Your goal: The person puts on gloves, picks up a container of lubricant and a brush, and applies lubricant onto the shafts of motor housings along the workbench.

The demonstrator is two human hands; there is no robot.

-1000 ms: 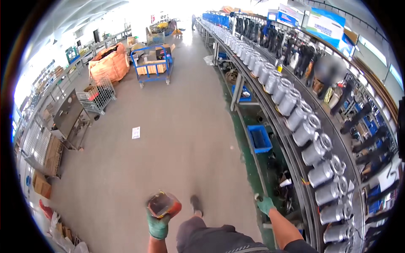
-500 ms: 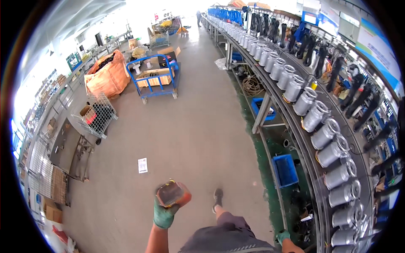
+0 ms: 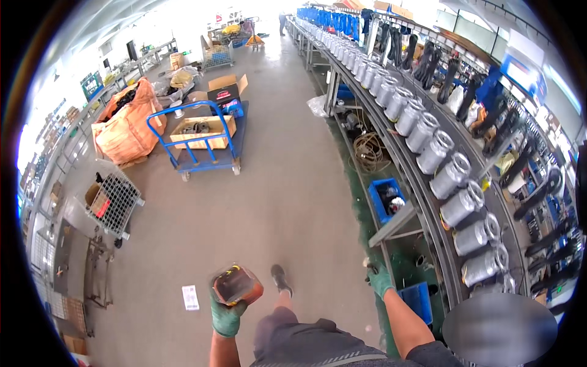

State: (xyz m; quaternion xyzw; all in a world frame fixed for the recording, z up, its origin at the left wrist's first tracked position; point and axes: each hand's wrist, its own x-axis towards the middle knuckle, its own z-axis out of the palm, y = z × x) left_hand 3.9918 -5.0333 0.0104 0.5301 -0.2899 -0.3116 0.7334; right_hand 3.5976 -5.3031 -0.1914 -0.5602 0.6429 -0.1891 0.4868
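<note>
Swung forward since the earlier frame, the right hand [image 3: 380, 280] is higher in view, and the white paper [image 3: 190, 298] on the floor now lies nearer the walker. Fingers in a green glove wrap the lower side of an orange-red container [image 3: 252, 289], so the left hand's [image 3: 226, 319] grip is filled, holding it in front of the body. Something small and pale shows at the right fingertips; whether that grip holds it cannot be told. Keeping the container's mouth up and the wrist steady at each stride would likely serve best, with the right arm clear of the blue bin [image 3: 411, 301] and the conveyor [image 3: 466, 142]. Silver canisters [image 3: 451, 176] stand along it. Farther out, a blue trolley [image 3: 239, 126] stands left of the aisle's middle, best given room in passing.
</note>
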